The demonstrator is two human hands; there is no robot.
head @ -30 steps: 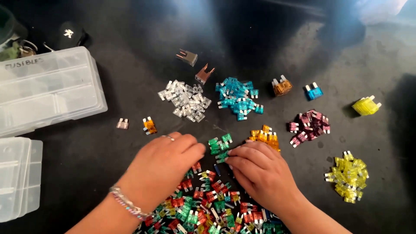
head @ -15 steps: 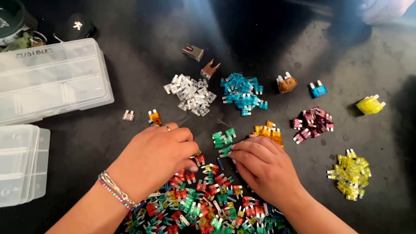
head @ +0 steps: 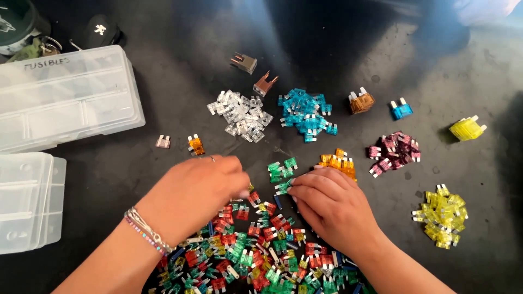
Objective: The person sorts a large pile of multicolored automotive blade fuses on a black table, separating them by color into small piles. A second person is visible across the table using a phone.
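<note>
The mixed pile of blade fuses (head: 256,256), red, green, yellow and blue all jumbled, is lying on the dark table (head: 180,109) at the bottom middle of the view, and both hands are working at its upper edge. The right hand (head: 332,209) is lying palm down on the pile with its fingers curled, the fingertips (head: 294,190) pinching a green fuse (head: 283,187) just below the small green pile (head: 282,170). The left hand (head: 196,193) is hovering palm down over the pile's left part, fingers bent together toward the right; whether it is gripping anything cannot be told, as the fingertips are blurred. A beaded bracelet (head: 143,231) is sitting on that wrist.

Compared with half a second ago, the left hand has slid a little further right, toward the green pile, while the right hand has hardly shifted.

Around them, sorted heaps are lying apart: an orange pile (head: 339,162) touching the right hand's knuckles, a clear pile (head: 241,115), a teal pile (head: 306,113), a dark pink pile (head: 395,151) and a yellow pile (head: 442,215). Single larger fuses are standing beyond them, brown (head: 265,84), orange (head: 361,101), blue (head: 401,109) and yellow (head: 467,128). Two clear plastic compartment boxes (head: 65,98) are resting at the left edge.
</note>
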